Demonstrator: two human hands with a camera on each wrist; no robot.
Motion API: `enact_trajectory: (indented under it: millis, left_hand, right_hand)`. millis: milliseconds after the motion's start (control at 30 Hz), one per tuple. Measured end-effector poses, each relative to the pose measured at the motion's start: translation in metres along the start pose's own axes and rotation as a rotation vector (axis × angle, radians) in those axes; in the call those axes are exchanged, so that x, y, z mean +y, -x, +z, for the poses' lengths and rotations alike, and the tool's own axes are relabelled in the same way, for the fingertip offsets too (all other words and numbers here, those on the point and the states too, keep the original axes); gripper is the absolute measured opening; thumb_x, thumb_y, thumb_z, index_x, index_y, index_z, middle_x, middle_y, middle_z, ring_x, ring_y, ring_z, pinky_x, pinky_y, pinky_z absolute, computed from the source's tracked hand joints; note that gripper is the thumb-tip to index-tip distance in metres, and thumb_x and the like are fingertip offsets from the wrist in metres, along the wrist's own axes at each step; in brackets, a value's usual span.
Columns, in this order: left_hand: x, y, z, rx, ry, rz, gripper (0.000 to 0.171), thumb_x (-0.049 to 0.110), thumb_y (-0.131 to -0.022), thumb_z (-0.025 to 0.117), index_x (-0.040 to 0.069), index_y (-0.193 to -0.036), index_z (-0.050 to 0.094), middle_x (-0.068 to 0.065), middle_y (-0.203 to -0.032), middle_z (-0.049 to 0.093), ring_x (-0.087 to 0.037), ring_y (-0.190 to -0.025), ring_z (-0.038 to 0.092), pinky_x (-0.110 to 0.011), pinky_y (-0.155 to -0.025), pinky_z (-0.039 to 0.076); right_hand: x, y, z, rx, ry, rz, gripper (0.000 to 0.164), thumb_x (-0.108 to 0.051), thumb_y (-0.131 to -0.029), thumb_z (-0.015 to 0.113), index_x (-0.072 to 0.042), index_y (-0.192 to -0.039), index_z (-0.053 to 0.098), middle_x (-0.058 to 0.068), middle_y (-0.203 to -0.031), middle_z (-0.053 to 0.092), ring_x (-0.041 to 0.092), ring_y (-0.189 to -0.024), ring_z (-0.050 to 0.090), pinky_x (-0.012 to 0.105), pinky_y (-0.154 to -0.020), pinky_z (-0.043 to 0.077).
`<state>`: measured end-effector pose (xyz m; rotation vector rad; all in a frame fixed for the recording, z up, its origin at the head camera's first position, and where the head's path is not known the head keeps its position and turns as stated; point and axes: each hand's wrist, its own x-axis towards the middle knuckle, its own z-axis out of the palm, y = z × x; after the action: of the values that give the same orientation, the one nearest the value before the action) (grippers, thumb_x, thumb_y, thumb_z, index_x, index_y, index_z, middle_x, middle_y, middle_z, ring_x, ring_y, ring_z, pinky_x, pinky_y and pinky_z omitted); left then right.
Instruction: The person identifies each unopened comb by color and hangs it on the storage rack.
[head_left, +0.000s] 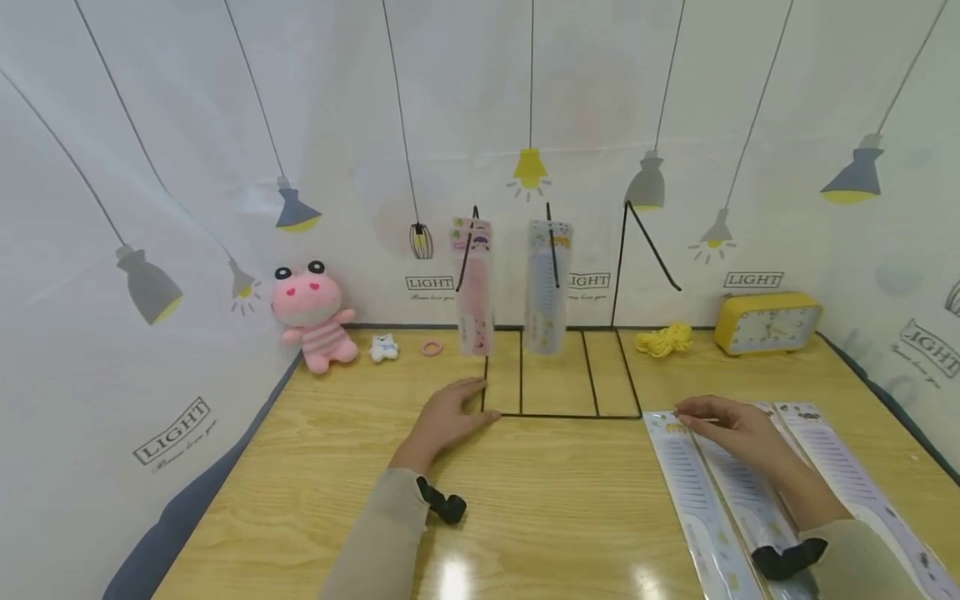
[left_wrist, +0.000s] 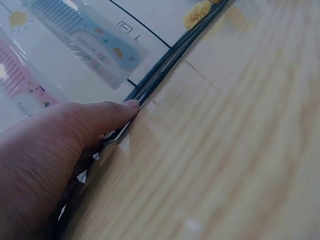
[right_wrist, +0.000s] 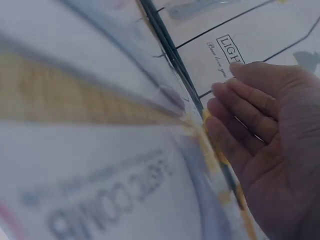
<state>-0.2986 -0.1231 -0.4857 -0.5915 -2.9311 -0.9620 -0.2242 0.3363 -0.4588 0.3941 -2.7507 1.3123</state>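
Toward the right front corner of the pale wood-grain bench [head_left: 562,500], three long, flat, pale blue and lilac comb packets [head_left: 690,508] are lying side by side, long axes running front to back, far ends slanting left. The right hand [head_left: 738,437], the nearer, is hovering over those far ends, loosely curled, apparently grasping nothing. Well leftward, the left hand [head_left: 450,417] is resting relaxed against the front left corner of the black wire rack [head_left: 562,416].
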Motion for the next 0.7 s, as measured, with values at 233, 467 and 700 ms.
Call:
enact_trajectory:
  millis: [233, 467, 700]
  left_hand:
    - [-0.002, -0.002, 0.002, 0.020, 0.004, 0.000, 0.071, 0.056, -0.090, 0.069, 0.019, -0.149, 0.052, 0.000, -0.153, 0.047, -0.027, -0.143, 0.040, -0.049, -0.118, 0.032]
    - [-0.002, -0.006, 0.002, 0.021, 0.000, -0.003, 0.071, 0.056, -0.090, 0.069, 0.021, -0.149, 0.052, 0.002, -0.153, 0.047, -0.026, -0.143, 0.040, -0.049, -0.118, 0.032]
    - [-0.003, -0.003, 0.004, 0.018, -0.012, -0.016, 0.071, 0.058, -0.090, 0.068, 0.022, -0.149, 0.052, 0.002, -0.154, 0.046, -0.026, -0.143, 0.039, -0.049, -0.118, 0.030]
  right_hand:
    - [0.021, 0.001, 0.007, -0.015, -0.017, -0.084, 0.034, -0.025, -0.100, 0.066, -0.009, -0.129, 0.066, 0.008, -0.122, 0.070, 0.001, -0.108, 0.063, 0.011, -0.088, 0.049]
    - [0.029, -0.002, 0.006, -0.009, 0.131, -0.091, 0.045, -0.037, -0.096, 0.069, -0.018, -0.137, 0.062, 0.000, -0.131, 0.066, 0.007, -0.115, 0.061, 0.009, -0.093, 0.043]
    - [0.033, -0.001, 0.011, 0.014, 0.148, -0.095, 0.045, -0.035, -0.096, 0.070, -0.017, -0.137, 0.062, 0.002, -0.130, 0.066, 0.017, -0.112, 0.065, 0.012, -0.091, 0.048]
